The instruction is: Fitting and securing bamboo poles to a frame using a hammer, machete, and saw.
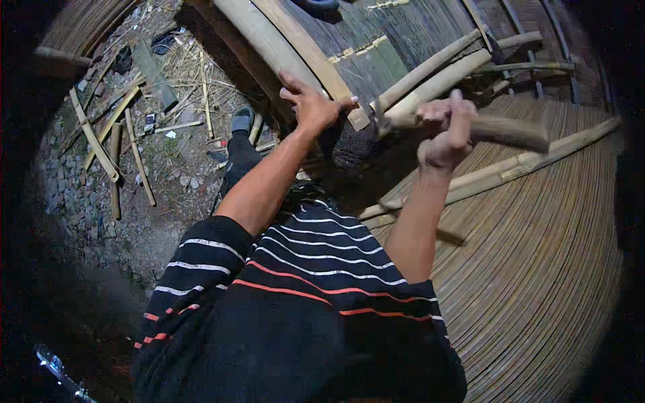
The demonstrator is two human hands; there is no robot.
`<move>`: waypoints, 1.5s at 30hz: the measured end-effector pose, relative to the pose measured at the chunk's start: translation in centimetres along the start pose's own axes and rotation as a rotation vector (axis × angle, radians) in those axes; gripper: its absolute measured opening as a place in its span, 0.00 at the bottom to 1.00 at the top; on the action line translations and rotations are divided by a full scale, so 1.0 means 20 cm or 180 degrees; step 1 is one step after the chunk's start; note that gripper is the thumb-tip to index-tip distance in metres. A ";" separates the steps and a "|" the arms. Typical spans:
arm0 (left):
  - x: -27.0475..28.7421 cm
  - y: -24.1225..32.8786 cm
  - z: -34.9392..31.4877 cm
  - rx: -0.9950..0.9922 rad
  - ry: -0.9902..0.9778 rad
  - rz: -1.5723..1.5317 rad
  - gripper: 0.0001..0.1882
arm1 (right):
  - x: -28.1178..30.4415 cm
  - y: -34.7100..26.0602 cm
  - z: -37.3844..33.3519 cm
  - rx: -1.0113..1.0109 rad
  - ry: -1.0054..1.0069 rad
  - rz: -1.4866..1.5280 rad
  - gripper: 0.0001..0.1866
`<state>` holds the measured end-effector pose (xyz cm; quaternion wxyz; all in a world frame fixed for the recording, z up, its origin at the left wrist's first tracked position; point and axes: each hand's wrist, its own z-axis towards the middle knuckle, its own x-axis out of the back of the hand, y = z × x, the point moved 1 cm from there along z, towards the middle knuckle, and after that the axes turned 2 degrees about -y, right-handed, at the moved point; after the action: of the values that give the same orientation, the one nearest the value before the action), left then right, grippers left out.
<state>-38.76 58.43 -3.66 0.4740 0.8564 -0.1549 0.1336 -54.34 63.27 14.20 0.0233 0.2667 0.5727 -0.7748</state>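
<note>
My left hand [312,107] is open, thumb and fingers spread across a pale squared plank [295,43]. A rounded pale pole [265,33] runs alongside the plank's left. My right hand [447,138] is closed around a hammer with a thick wooden handle [510,133]. The hammer is blurred, and its dark narrow head [381,124] lies close to the plank's near end. Just beyond the hammer, pale round poles [437,77] slant away to the upper right. Whether the head touches the plank, I cannot tell.
Slatted bamboo flooring [531,269] spreads on the right, with a long split pole [510,168] across it. Weathered boards [376,40] lie beyond the plank. Loose bamboo strips [94,138], straw [195,74] and stones cover the ground at left, near my foot [242,124].
</note>
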 end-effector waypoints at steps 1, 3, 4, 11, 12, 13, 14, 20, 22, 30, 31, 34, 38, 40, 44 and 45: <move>0.03 0.06 -0.06 0.0027 0.0015 -0.0065 0.90 | 0.04 -0.01 0.04 0.0050 0.0030 0.0011 0.09; 0.05 0.02 -0.05 -0.0027 0.0070 -0.0139 0.89 | 0.08 0.00 0.15 0.1288 -0.0196 -0.2294 0.14; 0.05 -0.03 -0.02 -0.0205 0.0248 -0.0103 0.88 | 0.06 0.00 0.18 0.0747 -0.0900 -0.1797 0.07; 0.34 -0.15 -0.08 -0.1211 0.0414 0.0109 0.69 | 0.01 0.28 0.42 0.2150 -0.2360 -0.4587 0.29; 0.39 -0.24 -0.07 -0.1295 0.0693 0.0426 0.63 | 0.01 0.32 0.46 0.2334 -0.2376 -0.4772 0.27; 0.47 -0.33 -0.04 -0.1303 0.0643 0.0744 0.58 | 0.02 0.36 0.50 0.2506 -0.2372 -0.4967 0.26; 0.55 -0.43 -0.02 -0.1066 0.0660 0.0701 0.55 | 0.05 0.41 0.56 0.2544 -0.2350 -0.4937 0.26; 1.09 -1.05 0.03 -0.0012 0.1566 0.0519 0.36 | 0.15 0.65 0.97 0.2342 -0.2472 -0.5699 0.34; 1.21 -1.05 0.04 0.0198 0.1574 0.0558 0.32 | 0.18 0.73 1.12 0.2273 -0.2425 -0.5746 0.33; 1.30 -0.78 0.32 -0.0519 0.1503 0.0308 0.12 | 0.08 0.83 1.42 0.1791 -0.2167 -0.6573 0.34; 1.28 -0.63 0.33 -0.0550 0.1367 0.0340 0.12 | 0.08 0.80 1.41 0.1531 -0.2048 -0.6553 0.33; 1.18 -0.24 0.34 -0.1882 0.0830 0.0580 0.11 | -0.04 0.60 1.24 0.0445 -0.0886 -0.6494 0.29; 0.93 0.19 0.40 -0.3618 -0.0622 0.1191 0.19 | 0.14 0.54 0.98 -0.1007 0.0977 -0.6024 0.32; 0.73 0.34 0.42 -0.4330 -0.1133 0.1634 0.20 | 0.19 0.49 0.76 -0.2072 0.1619 -0.5772 0.36; 0.42 0.43 0.42 -0.4957 -0.1785 0.2779 0.21 | 0.25 0.49 0.53 -0.2496 0.1519 -0.5522 0.44; 0.39 0.43 0.40 -0.4989 -0.1837 0.2766 0.21 | 0.29 0.49 0.50 -0.2475 0.1568 -0.5462 0.45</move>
<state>-34.36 46.17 1.70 0.7671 0.1605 -0.6182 -0.0609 -59.78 52.46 5.07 -0.5833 -0.1131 0.7771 -0.2078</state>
